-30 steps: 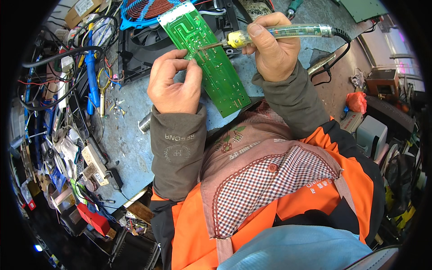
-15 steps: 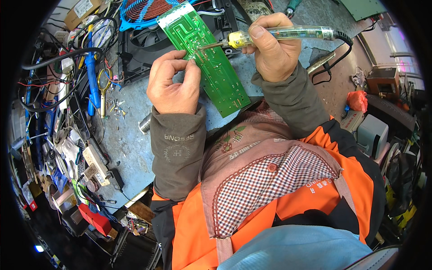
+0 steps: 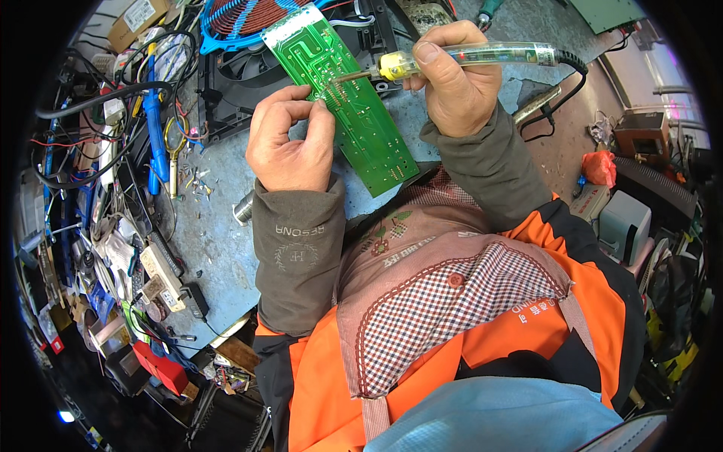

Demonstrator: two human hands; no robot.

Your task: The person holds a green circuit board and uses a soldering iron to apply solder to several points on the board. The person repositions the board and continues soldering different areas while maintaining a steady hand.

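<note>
A long green circuit board (image 3: 369, 139) lies slanted in front of me, its solder side up. With thumb and fingers pinched at its left edge, my left hand (image 3: 292, 139) grips it; whether something thin is also between the fingertips is too small to tell. My right hand (image 3: 461, 79) is closed around the clear handle of a soldering iron (image 3: 512, 54) with a yellow collar. The iron's dark tip points left and meets the board's surface, close to my left fingertips, around a row of solder joints. A black cord runs from the handle's right end.
Behind the board sit a black fan frame (image 3: 241, 83) and a copper coil in a blue holder (image 3: 248, 22). Tangled cables, a blue tool (image 3: 157, 143) and a power strip (image 3: 160, 275) crowd the left. A metal cylinder (image 3: 243, 209) stands beside my left sleeve.
My right hand and the soldering iron have shifted very slightly left. The left hand and the board stay almost where they were.
</note>
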